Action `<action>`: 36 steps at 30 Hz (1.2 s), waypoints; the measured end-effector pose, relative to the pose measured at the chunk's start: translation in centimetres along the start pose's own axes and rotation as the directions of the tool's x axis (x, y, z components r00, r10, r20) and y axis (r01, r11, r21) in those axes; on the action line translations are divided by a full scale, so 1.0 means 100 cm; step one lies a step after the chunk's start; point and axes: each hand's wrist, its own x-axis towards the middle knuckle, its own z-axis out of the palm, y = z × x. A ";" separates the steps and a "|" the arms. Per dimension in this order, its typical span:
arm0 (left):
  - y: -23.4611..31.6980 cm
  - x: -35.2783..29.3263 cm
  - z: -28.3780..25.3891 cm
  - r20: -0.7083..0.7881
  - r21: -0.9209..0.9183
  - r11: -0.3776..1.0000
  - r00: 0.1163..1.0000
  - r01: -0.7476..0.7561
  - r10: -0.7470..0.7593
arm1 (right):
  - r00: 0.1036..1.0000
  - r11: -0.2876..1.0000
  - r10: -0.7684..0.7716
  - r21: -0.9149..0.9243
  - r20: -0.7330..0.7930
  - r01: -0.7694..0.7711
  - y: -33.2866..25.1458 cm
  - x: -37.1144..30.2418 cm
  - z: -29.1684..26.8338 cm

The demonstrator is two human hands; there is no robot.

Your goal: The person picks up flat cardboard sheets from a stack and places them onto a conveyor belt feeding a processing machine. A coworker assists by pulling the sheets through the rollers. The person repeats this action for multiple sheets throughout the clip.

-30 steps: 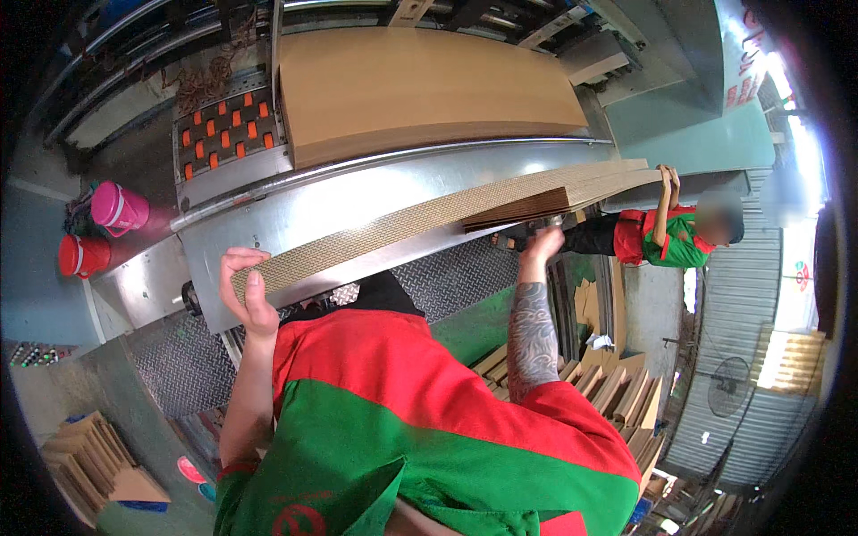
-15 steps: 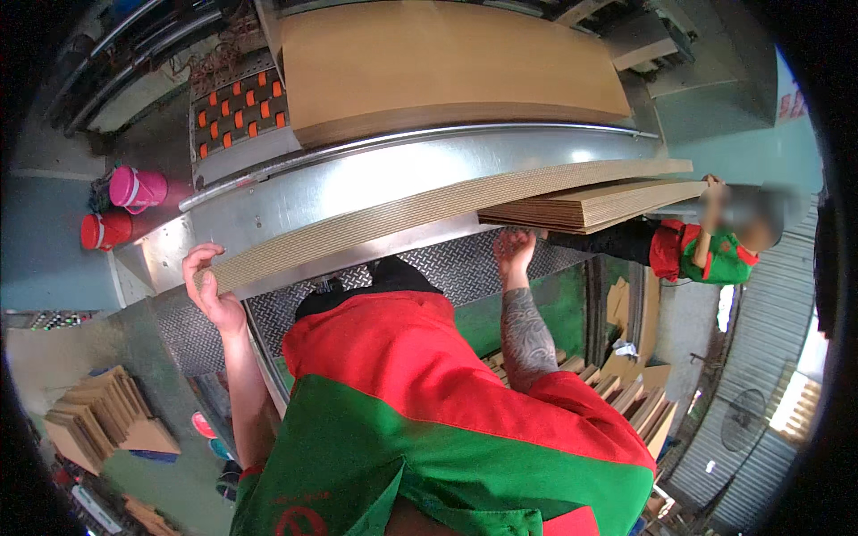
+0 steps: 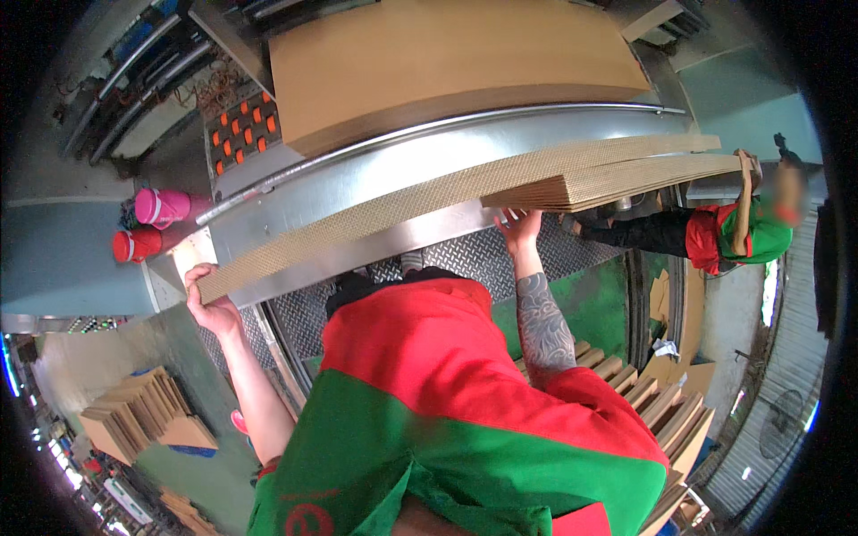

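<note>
A long stack of corrugated cardboard sheets (image 3: 384,198) lies along the metal ledge, its layered edge facing me. My left hand (image 3: 213,302) is closed round the left end of this stack, thumb and fingers at the corner. Against its right part sits a second bundle of corrugated cardboard (image 3: 617,185). My right hand (image 3: 520,230) grips the near left corner of that bundle from below, its fingertips partly hidden under the sheets. At the far right a co-worker (image 3: 746,223) has raised hands at the bundle's other end.
Beyond a metal rail (image 3: 420,125) rests a tall pile of brown cardboard (image 3: 456,54). Orange rollers (image 3: 241,134) are left of it. Pink (image 3: 161,207) and red buckets (image 3: 134,245) stand at the left. A chequered metal step (image 3: 465,255) lies below; more cardboard stacks (image 3: 147,415) stand behind me.
The view has shifted. The second bundle's near face has tilted and shows more of its layered edge. My right hand has risen against its underside, and the co-worker appears farther right.
</note>
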 end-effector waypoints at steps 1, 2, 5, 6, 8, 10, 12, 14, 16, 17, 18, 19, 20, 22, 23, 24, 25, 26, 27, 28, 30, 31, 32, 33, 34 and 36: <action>-0.001 0.000 0.002 0.006 -0.026 1.000 1.000 -0.012 0.012 | 0.999 1.000 0.021 0.000 0.029 -0.021 -0.003 -0.001 -0.002; -0.003 0.002 0.002 -0.014 -0.039 0.999 1.000 -0.018 0.018 | 0.998 1.000 0.025 -0.016 0.066 -0.024 -0.006 -0.001 -0.002; -0.005 0.002 0.002 -0.069 -0.032 0.999 0.998 -0.014 0.012 | 0.992 0.995 0.064 -0.086 0.106 -0.055 -0.018 -0.006 -0.009; -0.006 0.002 0.002 -0.060 -0.027 1.000 0.998 -0.016 0.014 | 0.981 0.993 0.078 -0.098 0.175 -0.061 -0.023 -0.007 -0.011; -0.005 0.004 0.002 -0.055 -0.011 0.999 0.998 -0.031 0.031 | 0.965 0.986 0.137 -0.127 0.225 -0.111 -0.032 -0.007 -0.013; -0.004 0.005 0.002 -0.060 0.026 0.999 0.997 -0.042 0.043 | 0.947 0.971 0.193 -0.186 0.258 -0.147 -0.037 -0.003 -0.011; -0.005 0.005 0.003 -0.083 -0.001 1.000 0.996 -0.021 0.021 | 0.944 0.959 0.228 -0.225 0.239 -0.174 -0.039 0.002 -0.011; -0.006 0.005 0.003 -0.085 -0.021 1.000 0.996 -0.021 0.019 | 0.921 0.945 0.231 -0.299 0.313 -0.135 -0.039 0.007 -0.012; -0.006 0.005 0.001 -0.043 -0.040 0.999 0.999 -0.036 0.034 | 0.901 0.941 0.251 -0.308 0.353 -0.141 -0.036 0.012 -0.011; -0.006 0.005 0.000 -0.044 -0.034 0.999 0.998 -0.034 0.033 | 0.889 0.945 0.269 -0.281 0.372 -0.168 -0.035 0.015 -0.011; -0.006 0.006 -0.001 -0.030 -0.029 0.999 0.999 -0.033 0.032 | 0.897 0.946 0.275 -0.267 0.347 -0.186 -0.034 0.017 -0.012; -0.006 0.005 -0.002 -0.009 -0.010 0.999 0.999 -0.046 0.046 | 0.895 0.951 0.269 -0.245 0.354 -0.189 -0.031 0.017 -0.013; -0.006 0.004 -0.003 -0.020 -0.021 0.999 0.999 -0.032 0.032 | 0.913 0.957 0.246 -0.229 0.326 -0.176 -0.028 0.017 -0.013; -0.006 0.006 -0.002 -0.026 -0.012 0.999 0.999 -0.046 0.045 | 0.939 0.971 0.193 -0.194 0.283 -0.141 -0.024 0.023 -0.006; -0.006 0.007 -0.001 -0.051 -0.017 0.999 0.997 -0.050 0.049 | 0.948 0.968 0.183 -0.218 0.259 -0.128 -0.022 0.024 -0.006; -0.007 0.008 0.001 -0.075 -0.021 0.998 0.996 -0.052 0.051 | 0.942 0.962 0.206 -0.233 0.265 -0.145 -0.020 0.027 -0.005; -0.007 0.009 0.002 -0.086 -0.019 0.999 0.995 -0.048 0.046 | 0.939 0.954 0.226 -0.253 0.259 -0.160 -0.020 0.030 -0.006; -0.007 0.010 0.003 -0.098 -0.018 0.999 0.994 -0.047 0.045 | 0.950 0.942 0.242 -0.282 0.196 -0.182 -0.019 0.033 -0.007; -0.007 0.011 0.004 -0.099 -0.012 0.999 0.994 -0.043 0.042 | 0.932 0.936 0.251 -0.311 0.261 -0.165 -0.019 0.036 -0.008; -0.008 0.012 0.004 -0.102 -0.008 0.999 0.994 -0.039 0.038 | 0.927 0.924 0.258 -0.351 0.271 -0.154 -0.019 0.040 -0.009; -0.008 0.013 0.003 -0.092 -0.007 0.999 0.995 -0.046 0.045 | 0.924 0.882 0.280 -0.451 0.260 -0.140 -0.022 0.048 -0.014; -0.009 0.013 0.002 -0.088 -0.008 0.999 0.995 -0.050 0.049 | 0.926 0.850 0.292 -0.508 0.240 -0.136 -0.024 0.052 -0.017; -0.010 0.014 0.001 -0.084 -0.020 0.999 0.995 -0.049 0.048 | 0.928 0.816 0.301 -0.563 0.221 -0.131 -0.026 0.058 -0.018; -0.010 0.014 0.000 -0.079 -0.032 0.998 0.996 -0.049 0.046 | 0.927 0.740 0.299 -0.669 0.227 -0.075 -0.029 0.063 -0.020; -0.010 0.014 0.000 -0.080 -0.026 0.999 0.996 -0.046 0.044 | 0.902 0.730 0.325 -0.682 0.285 -0.047 -0.033 0.069 -0.023; -0.011 0.014 0.002 -0.093 -0.084 0.995 0.994 -0.058 0.050 | 0.911 0.655 0.339 -0.754 0.233 -0.051 -0.039 0.077 -0.028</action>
